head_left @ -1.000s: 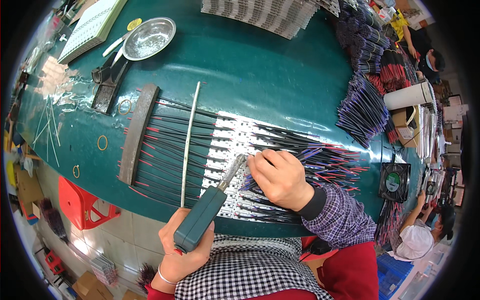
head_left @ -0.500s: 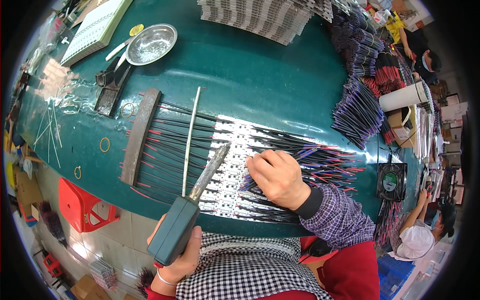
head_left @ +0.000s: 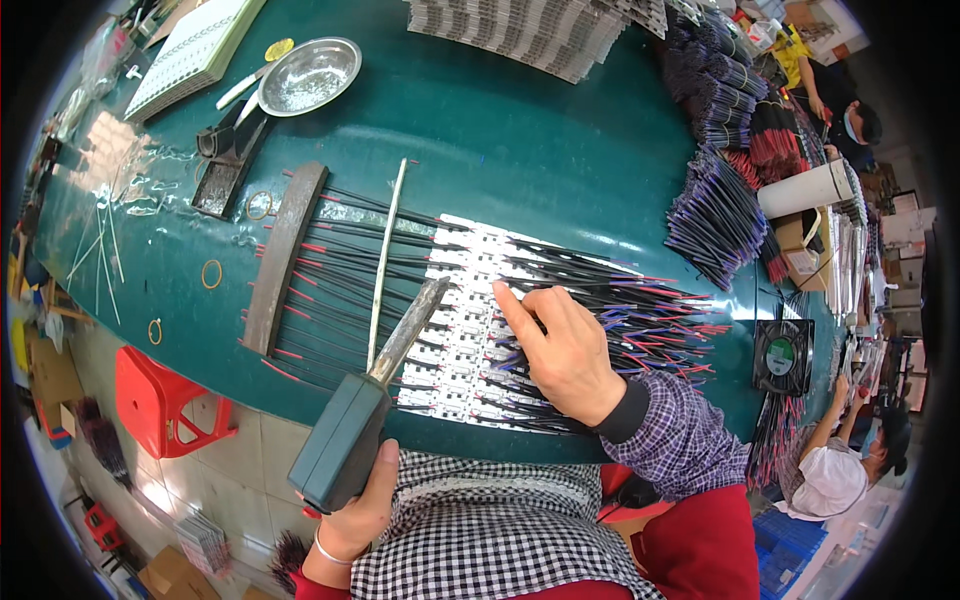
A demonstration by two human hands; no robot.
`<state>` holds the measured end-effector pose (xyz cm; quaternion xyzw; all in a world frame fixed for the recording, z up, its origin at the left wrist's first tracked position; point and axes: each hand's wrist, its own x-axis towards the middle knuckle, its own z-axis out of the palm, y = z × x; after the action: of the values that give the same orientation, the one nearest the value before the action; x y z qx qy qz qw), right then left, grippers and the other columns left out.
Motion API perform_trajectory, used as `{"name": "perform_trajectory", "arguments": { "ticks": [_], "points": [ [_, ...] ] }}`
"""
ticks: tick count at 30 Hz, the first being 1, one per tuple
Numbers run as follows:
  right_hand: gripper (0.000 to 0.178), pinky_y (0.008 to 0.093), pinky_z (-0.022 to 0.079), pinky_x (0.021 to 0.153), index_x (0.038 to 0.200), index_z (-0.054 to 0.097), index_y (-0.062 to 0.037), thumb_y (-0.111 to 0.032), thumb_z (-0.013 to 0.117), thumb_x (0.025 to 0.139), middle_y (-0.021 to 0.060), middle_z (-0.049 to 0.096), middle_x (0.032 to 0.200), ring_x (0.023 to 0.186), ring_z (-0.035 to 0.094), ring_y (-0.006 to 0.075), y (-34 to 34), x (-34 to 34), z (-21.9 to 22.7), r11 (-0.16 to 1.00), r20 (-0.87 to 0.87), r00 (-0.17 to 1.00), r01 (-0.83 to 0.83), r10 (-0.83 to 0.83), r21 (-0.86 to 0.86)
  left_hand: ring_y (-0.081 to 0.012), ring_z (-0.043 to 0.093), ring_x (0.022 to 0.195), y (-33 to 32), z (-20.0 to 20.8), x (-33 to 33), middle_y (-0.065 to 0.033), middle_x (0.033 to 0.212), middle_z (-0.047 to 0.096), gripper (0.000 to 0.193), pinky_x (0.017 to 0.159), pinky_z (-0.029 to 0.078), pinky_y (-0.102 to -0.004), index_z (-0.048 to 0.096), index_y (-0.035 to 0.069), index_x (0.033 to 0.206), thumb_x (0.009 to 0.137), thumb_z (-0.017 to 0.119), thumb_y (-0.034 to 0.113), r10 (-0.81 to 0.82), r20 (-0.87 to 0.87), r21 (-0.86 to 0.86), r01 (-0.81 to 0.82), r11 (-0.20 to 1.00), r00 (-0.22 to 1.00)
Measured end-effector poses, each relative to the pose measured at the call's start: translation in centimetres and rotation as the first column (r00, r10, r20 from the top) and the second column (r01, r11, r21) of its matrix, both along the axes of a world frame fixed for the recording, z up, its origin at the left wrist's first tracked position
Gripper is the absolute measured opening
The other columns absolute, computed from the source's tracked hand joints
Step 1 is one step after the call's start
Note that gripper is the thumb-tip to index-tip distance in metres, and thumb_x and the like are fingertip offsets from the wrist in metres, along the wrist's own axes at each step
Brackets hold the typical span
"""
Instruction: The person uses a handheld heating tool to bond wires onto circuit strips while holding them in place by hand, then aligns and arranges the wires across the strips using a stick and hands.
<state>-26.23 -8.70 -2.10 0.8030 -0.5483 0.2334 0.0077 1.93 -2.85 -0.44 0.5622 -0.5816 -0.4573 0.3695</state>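
Observation:
My left hand (head_left: 365, 503) is closed round the dark green, boxy handle of a soldering iron (head_left: 345, 435). Its worn metal tip is over the left part of a white panel of small circuit boards (head_left: 468, 345). My right hand (head_left: 570, 350) rests on the panel's right side, its index finger stretched out and its fingertip at a wire end on a board. The other fingers are curled, and the thumb is hidden. Black wires with red and purple ends (head_left: 650, 315) fan out under and beyond this hand. More black wires (head_left: 345, 265) run left from the panel.
A brown bar (head_left: 287, 255) lies across the left wires, with a thin pale stick (head_left: 388, 255) beside it. A metal bowl (head_left: 310, 80) and stacked panels (head_left: 500, 35) stand farther back. Wire bundles (head_left: 715, 215) and a small fan (head_left: 783, 357) are right. Two other people work there.
My right hand has shifted farther up the panel, its index finger now stretched instead of bent in a pinch. The soldering iron has moved slightly up and left.

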Motion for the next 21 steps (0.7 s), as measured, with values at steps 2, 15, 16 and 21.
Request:
{"name": "perform_trajectory", "arguments": {
  "ticks": [2,15,16,21],
  "points": [
    [0.052,0.0354,0.051,0.065,0.123,0.067,0.0023,0.004,0.063,0.071,0.0092,0.057,0.092,0.079,0.059,0.0248,0.2,-0.2,-0.3,0.999,0.013,0.999,-0.031,0.031,-0.006,-0.0087,0.059,0.074,0.1,-0.1,0.0,-0.0118,0.115,0.069,0.041,0.06,0.048,-0.0224,0.062,-0.004,0.129,0.089,0.071,-0.006,-0.003,-0.01,0.011,0.003,1.0,1.0],
    [0.037,0.0313,0.047,0.057,0.106,0.07,0.0046,-0.003,0.065,0.07,0.0063,0.059,0.088,0.08,0.059,0.0206,0.6,-0.1,0.6,0.993,-0.1,0.987,-0.12,0.122,0.016,-0.0213,0.068,0.073,-1.0,0.2,-1.1,-0.0147,0.092,0.071,0.026,0.065,0.054,-0.0301,0.071,-0.006,0.102,0.078,0.076,0.0,0.01,0.021,-0.091,-0.008,0.996,1.0],
    [0.043,0.034,0.05,0.058,0.109,0.07,0.0042,0.001,0.064,0.067,0.0068,0.06,0.087,0.078,0.06,0.0226,0.5,-0.1,0.5,0.995,-0.002,0.996,-0.089,0.089,0.037,-0.0213,0.068,0.073,-1.0,0.2,-1.1,-0.0147,0.092,0.071,0.026,0.065,0.054,-0.0301,0.071,-0.006,0.102,0.078,0.076,0.0,0.012,0.019,-0.091,-0.01,0.996,1.0],
    [0.044,0.0353,0.051,0.058,0.105,0.07,0.0022,0.006,0.065,0.062,0.0081,0.062,0.087,0.077,0.061,0.0239,0.1,0.0,0.1,0.998,0.057,0.997,-0.058,0.059,-0.025,-0.0213,0.068,0.074,-1.0,0.4,-1.2,-0.0142,0.092,0.07,0.025,0.066,0.054,-0.0297,0.07,-0.006,0.102,0.078,0.076,-0.001,-0.024,-0.003,-0.013,0.024,1.0,1.0]
  ]
}}
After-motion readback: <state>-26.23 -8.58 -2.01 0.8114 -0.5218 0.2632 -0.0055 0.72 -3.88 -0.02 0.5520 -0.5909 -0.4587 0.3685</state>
